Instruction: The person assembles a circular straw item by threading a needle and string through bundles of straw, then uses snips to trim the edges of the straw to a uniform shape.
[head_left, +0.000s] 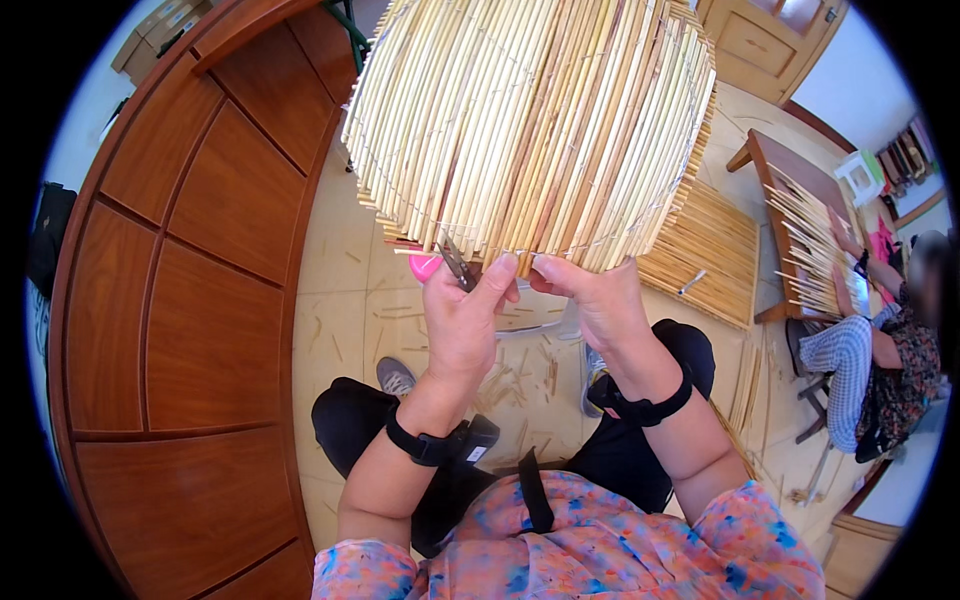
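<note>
A large mat of pale and brown reed stalks [530, 130], bound with thin wire or thread, rises in front of me. My left hand [465, 315] pinches its near edge, thumb on top. A dark metal hand tool with narrow jaws [458, 268] is tucked in that same hand, its tip pointing up at the stalk ends; its handles are hidden. Close beside it, my right hand [605, 305] is closed on the same edge, the thumb almost meeting the left one. Fingers under the edge are mostly hidden. A pink rounded thing [425, 266] shows behind my left hand.
A brown wooden panelled unit [215, 330] stands along my left. Another reed mat [705, 260] lies on the floor at right, with cut stalk bits [520, 385] scattered between my feet. Far right, a seated person [885, 350] handles stalks on a low wooden table [785, 165].
</note>
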